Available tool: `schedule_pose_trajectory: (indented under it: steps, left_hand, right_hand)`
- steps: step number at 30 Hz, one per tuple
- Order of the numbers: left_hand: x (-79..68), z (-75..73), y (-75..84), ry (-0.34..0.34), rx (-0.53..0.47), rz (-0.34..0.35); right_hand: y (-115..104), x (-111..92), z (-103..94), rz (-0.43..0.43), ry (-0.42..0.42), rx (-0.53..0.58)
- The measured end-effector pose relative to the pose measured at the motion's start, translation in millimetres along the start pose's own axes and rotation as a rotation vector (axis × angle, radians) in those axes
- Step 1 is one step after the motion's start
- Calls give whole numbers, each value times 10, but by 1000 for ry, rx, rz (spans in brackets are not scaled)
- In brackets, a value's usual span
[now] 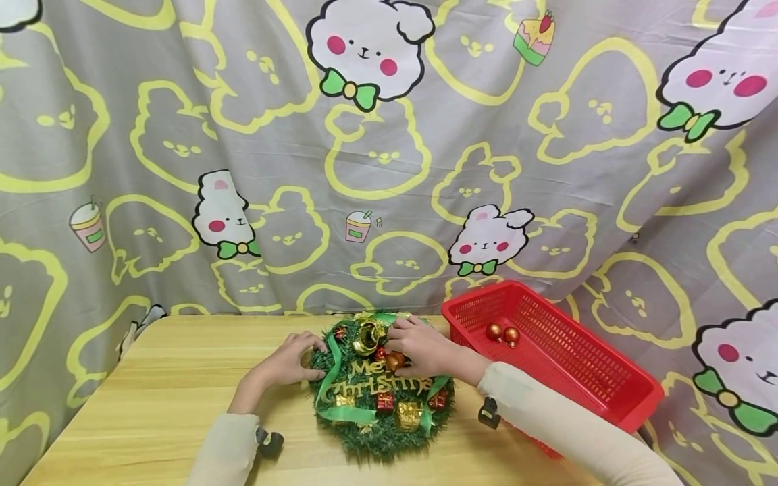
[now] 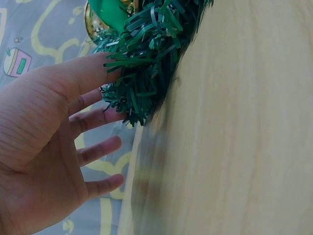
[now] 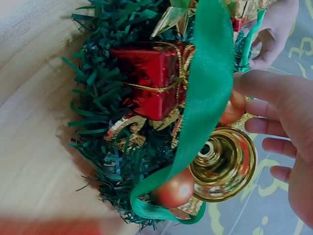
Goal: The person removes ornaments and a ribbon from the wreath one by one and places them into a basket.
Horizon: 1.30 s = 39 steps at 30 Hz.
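A green Christmas wreath (image 1: 379, 439) lies on the table, bearing gold "Merry Christmas" lettering (image 1: 383, 386), a gold bell (image 1: 367, 339), green ribbon (image 1: 346, 413) and small gift boxes such as a red one (image 3: 146, 81). At its left edge my left hand (image 1: 282, 361) touches the tufts with thumb and a finger or two; the other fingers (image 2: 100, 151) stand straight and apart. My right hand (image 1: 425, 347) reaches over the upper right and pinches a copper-coloured bauble (image 1: 395, 360) beside the bell. Ribbon partly hides that bauble in the right wrist view. Another bauble (image 3: 176, 188) sits below the ribbon.
A red plastic basket (image 1: 608, 368) stands to the right of the wreath, with two copper-coloured baubles (image 1: 502, 333) inside. The wooden table (image 1: 164, 385) extends left. Behind it hangs a grey curtain (image 1: 273, 155) with cartoon animals.
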<state>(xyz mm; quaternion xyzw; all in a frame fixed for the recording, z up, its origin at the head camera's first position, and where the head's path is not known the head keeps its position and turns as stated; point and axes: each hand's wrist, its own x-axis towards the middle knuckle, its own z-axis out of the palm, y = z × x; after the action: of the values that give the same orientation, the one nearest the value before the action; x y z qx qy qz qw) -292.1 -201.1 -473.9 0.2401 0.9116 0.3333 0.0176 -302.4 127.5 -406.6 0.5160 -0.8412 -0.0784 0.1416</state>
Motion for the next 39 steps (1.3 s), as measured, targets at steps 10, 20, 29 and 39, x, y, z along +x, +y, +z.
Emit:
schedule_pose_trajectory:
  steps: [10, 20, 29, 39]
  left_hand:
    - [1, -5, -10, -2, 9, 6]
    - [6, -7, -9, -2, 7, 5]
    - [14, -11, -11, -1, 15, 6]
    - [1, -10, -5, -3, 14, 5]
  right_hand:
    - [-4, 12, 43, -3, -14, -11]
    - [3, 22, 66, -10, -7, -16]
    - [1, 35, 56, -9, -13, 1]
    - [1, 41, 86, -7, -27, -2]
